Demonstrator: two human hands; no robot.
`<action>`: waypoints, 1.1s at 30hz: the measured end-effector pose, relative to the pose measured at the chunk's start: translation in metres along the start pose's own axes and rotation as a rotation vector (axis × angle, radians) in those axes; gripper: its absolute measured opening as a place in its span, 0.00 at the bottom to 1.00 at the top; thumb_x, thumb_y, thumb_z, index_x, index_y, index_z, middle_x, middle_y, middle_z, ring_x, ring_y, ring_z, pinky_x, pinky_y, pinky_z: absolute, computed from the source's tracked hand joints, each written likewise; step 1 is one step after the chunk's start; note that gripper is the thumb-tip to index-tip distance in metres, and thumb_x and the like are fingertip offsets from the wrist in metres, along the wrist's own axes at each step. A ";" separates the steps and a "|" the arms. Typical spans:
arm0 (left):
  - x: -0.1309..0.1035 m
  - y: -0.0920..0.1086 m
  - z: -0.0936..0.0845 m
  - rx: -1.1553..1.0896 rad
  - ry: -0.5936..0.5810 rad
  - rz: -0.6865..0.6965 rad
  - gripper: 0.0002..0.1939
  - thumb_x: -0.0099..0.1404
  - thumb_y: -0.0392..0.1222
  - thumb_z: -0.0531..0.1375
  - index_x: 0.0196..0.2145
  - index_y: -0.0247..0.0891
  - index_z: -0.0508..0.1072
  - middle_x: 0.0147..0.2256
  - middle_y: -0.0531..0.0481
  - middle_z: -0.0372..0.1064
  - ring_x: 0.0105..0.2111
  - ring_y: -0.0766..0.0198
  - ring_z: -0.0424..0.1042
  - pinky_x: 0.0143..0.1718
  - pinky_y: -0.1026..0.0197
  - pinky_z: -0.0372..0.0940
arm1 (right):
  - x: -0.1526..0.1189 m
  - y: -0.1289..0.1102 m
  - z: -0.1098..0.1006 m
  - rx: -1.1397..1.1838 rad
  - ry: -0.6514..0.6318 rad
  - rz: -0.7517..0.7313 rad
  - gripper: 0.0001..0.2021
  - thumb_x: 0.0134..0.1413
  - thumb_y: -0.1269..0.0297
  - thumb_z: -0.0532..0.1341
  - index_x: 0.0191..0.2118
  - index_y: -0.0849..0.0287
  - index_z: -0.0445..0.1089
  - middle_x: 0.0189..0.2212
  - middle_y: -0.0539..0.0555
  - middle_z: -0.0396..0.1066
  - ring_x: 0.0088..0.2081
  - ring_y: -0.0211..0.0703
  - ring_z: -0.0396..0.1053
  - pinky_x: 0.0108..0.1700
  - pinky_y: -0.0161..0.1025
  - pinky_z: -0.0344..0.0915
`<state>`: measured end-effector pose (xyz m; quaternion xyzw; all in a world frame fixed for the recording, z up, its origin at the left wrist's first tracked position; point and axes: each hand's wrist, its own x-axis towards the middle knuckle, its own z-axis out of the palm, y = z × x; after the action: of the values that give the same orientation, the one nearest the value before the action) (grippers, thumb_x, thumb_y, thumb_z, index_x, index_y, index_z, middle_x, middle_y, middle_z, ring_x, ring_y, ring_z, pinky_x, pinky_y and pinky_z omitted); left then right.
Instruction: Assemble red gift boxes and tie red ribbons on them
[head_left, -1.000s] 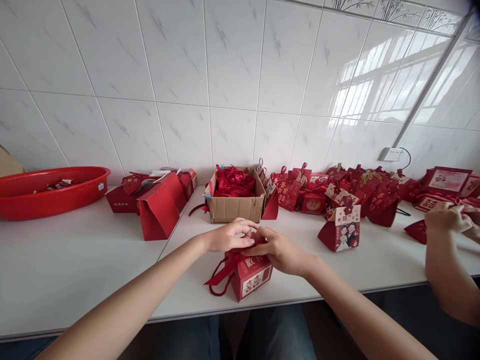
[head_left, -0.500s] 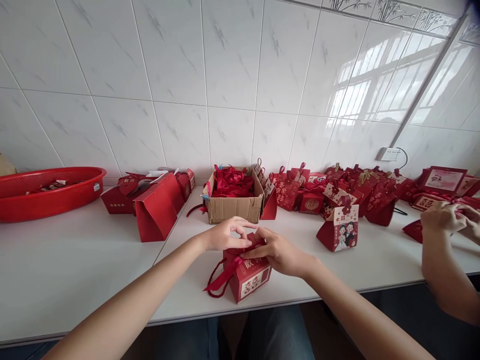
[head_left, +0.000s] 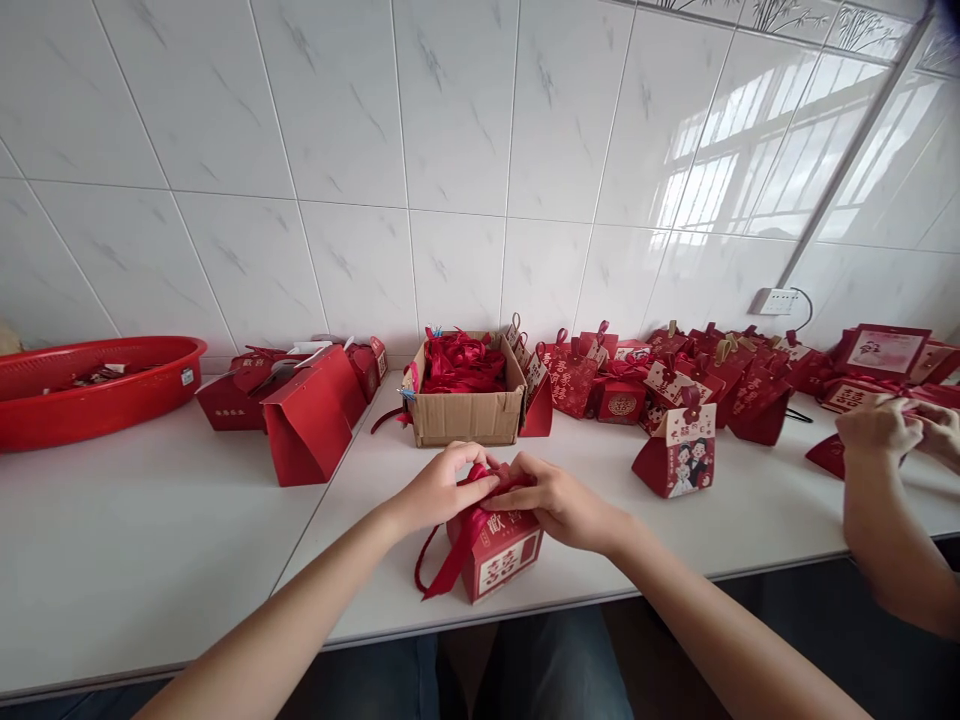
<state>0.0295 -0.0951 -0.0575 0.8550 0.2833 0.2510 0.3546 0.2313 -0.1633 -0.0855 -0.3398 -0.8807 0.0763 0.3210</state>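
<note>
A red gift box [head_left: 504,565] with gold-and-white lettering stands on the white table in front of me. On its top lies a red ribbon [head_left: 459,560], one tail hanging down the left side beside a dark red cord handle [head_left: 421,572]. My left hand [head_left: 444,490] is closed, thumb and fingers pinching the ribbon at the box top. My right hand [head_left: 556,503] curls over the right side of the top, fingers closed on the ribbon too. The spot where the fingertips meet is partly hidden by the hands.
A cardboard box [head_left: 466,418] of red ribbons stands behind. Red boxes [head_left: 315,415] and a red plastic basin [head_left: 150,400] are on the left. Many gift boxes line the back right, one bearing a cartoon couple [head_left: 679,455] nearer. Another person's hands [head_left: 881,430] work far right.
My left hand has closed from a looser, spread pose onto the ribbon and turned slightly. The ribbon tail now hangs more steeply. My right hand has barely moved.
</note>
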 end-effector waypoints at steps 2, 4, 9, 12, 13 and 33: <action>-0.005 0.004 0.005 -0.023 0.036 -0.015 0.09 0.63 0.48 0.58 0.30 0.40 0.67 0.41 0.47 0.72 0.47 0.55 0.69 0.51 0.53 0.62 | 0.000 0.000 0.000 -0.011 0.023 -0.010 0.19 0.62 0.77 0.51 0.46 0.53 0.75 0.41 0.57 0.67 0.41 0.41 0.68 0.42 0.38 0.68; -0.007 0.006 0.008 -0.055 0.052 -0.028 0.09 0.63 0.47 0.58 0.31 0.40 0.67 0.39 0.48 0.72 0.44 0.56 0.70 0.48 0.55 0.65 | -0.001 -0.001 -0.001 -0.014 0.069 0.000 0.15 0.63 0.74 0.50 0.45 0.56 0.73 0.39 0.57 0.68 0.38 0.40 0.68 0.40 0.38 0.68; -0.009 0.007 0.010 -0.134 0.032 -0.051 0.09 0.63 0.47 0.59 0.34 0.40 0.69 0.37 0.50 0.73 0.39 0.60 0.72 0.41 0.60 0.68 | -0.002 -0.003 -0.001 0.040 0.225 0.116 0.03 0.64 0.69 0.52 0.41 0.57 0.61 0.35 0.54 0.69 0.35 0.39 0.67 0.37 0.37 0.67; -0.010 0.007 0.010 -0.148 0.036 -0.062 0.09 0.62 0.47 0.61 0.33 0.39 0.69 0.36 0.51 0.74 0.37 0.60 0.72 0.41 0.60 0.68 | 0.000 -0.002 0.001 0.088 0.293 0.177 0.01 0.63 0.68 0.54 0.39 0.56 0.59 0.33 0.52 0.69 0.33 0.37 0.67 0.36 0.36 0.66; -0.010 0.007 0.010 -0.150 0.038 -0.065 0.09 0.61 0.47 0.61 0.32 0.39 0.69 0.36 0.51 0.74 0.37 0.61 0.72 0.40 0.60 0.67 | 0.000 -0.002 0.002 0.104 0.312 0.196 0.01 0.63 0.67 0.54 0.39 0.56 0.59 0.32 0.51 0.69 0.32 0.37 0.66 0.34 0.35 0.66; -0.006 0.000 0.030 -0.209 0.246 -0.071 0.18 0.62 0.52 0.60 0.24 0.39 0.60 0.29 0.50 0.72 0.32 0.61 0.71 0.34 0.61 0.64 | 0.003 -0.002 0.009 0.203 0.388 0.337 0.01 0.59 0.67 0.55 0.36 0.55 0.61 0.28 0.47 0.67 0.24 0.34 0.62 0.28 0.32 0.59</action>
<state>0.0440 -0.1133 -0.0775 0.7657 0.3271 0.3690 0.4129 0.2229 -0.1620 -0.0897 -0.4559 -0.7216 0.1500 0.4990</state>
